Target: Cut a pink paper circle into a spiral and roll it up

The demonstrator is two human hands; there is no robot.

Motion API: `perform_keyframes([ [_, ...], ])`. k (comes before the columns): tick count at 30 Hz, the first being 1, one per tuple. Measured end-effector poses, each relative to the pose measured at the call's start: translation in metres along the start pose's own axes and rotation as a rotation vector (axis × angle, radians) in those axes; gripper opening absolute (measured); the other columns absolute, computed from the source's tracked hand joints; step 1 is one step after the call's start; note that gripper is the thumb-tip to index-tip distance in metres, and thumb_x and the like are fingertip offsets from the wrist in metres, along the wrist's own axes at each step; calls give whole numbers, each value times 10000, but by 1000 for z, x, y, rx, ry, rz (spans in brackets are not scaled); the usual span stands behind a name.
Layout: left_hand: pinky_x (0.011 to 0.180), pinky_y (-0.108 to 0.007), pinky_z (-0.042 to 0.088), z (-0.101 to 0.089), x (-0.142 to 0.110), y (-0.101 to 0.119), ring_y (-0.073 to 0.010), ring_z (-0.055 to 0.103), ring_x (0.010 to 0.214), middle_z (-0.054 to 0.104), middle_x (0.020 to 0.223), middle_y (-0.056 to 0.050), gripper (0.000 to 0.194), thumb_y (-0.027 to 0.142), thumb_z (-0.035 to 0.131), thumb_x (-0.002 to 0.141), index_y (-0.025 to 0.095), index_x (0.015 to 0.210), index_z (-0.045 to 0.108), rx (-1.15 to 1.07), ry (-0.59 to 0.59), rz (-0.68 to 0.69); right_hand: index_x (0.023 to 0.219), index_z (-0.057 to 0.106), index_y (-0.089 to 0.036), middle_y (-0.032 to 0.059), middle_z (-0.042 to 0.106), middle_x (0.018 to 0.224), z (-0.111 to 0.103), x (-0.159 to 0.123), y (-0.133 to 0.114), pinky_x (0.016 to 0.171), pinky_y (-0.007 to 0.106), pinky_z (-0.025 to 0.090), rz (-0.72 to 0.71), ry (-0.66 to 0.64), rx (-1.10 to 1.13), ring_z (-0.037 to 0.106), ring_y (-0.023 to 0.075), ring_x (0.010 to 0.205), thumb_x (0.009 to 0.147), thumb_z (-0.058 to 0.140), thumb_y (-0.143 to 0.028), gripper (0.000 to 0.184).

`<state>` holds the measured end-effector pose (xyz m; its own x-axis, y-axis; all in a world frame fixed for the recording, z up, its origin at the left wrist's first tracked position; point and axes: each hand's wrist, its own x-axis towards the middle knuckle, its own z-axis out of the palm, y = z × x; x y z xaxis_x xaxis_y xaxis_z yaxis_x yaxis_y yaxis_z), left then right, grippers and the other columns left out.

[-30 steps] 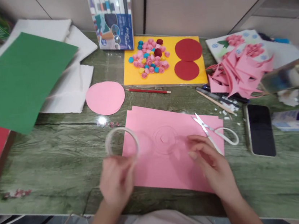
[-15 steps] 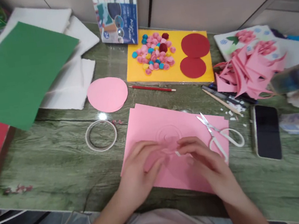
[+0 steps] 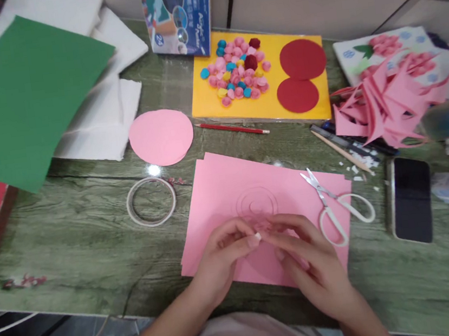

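Both hands meet over the front of a stack of pink paper sheets (image 3: 216,201). My left hand (image 3: 222,261) is closed in a pinch on a small pink paper piece (image 3: 261,222), mostly hidden by the fingers. A tiny white bit of tape (image 3: 258,236) shows between my left thumb and the fingertips of my right hand (image 3: 312,261), which is closed on it. Just beyond the fingers, concentric curved lines (image 3: 256,202) show on the top sheet. White-handled scissors (image 3: 334,198) lie partly open on the sheets' right side. A tape roll (image 3: 131,212) lies flat to the left.
Pink paper circles (image 3: 161,137) and a red pencil (image 3: 236,128) lie behind. Several small paper rosettes (image 3: 233,74) and two dark red circles (image 3: 303,60) rest on a yellow pack (image 3: 209,107). Right are pink paper scraps (image 3: 388,99) and a phone (image 3: 411,199); left, a green sheet (image 3: 36,104).
My left hand has put the tape roll down on the table and moved right to meet my right hand. The white bit, at my right fingertips before, now sits between both hands.
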<state>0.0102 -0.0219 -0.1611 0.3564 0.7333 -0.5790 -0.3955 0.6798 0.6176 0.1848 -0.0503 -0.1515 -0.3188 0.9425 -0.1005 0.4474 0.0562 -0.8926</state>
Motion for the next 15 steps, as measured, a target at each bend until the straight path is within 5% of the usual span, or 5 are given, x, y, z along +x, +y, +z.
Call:
perform_keyframes([
  [4, 665, -262, 382, -4, -3, 9, -128, 503, 722, 553, 721, -15, 134, 227, 653, 754, 157, 666, 580, 263, -35, 165, 1152, 626, -330, 58, 568, 1169, -9, 2, 4, 875, 348, 500, 3, -40, 6, 557, 202, 1085, 857, 508, -99, 392],
  [9, 628, -260, 375, -9, -5, 20, -126, 490, 710, 543, 733, -22, 132, 218, 565, 837, 163, 718, 548, 575, -44, 303, 907, 652, -269, 30, 614, 958, -14, 3, 3, 806, 338, 465, 167, 319, -35, 581, 193, 936, 832, 601, -149, 150],
  [15, 674, -247, 416, -6, -4, 22, -117, 522, 749, 566, 766, -18, 76, 164, 562, 842, 168, 767, 569, 819, -73, 400, 867, 666, -267, 33, 563, 930, -1, 17, -21, 748, 344, 450, 107, 346, -186, 551, 194, 889, 791, 661, -182, 114],
])
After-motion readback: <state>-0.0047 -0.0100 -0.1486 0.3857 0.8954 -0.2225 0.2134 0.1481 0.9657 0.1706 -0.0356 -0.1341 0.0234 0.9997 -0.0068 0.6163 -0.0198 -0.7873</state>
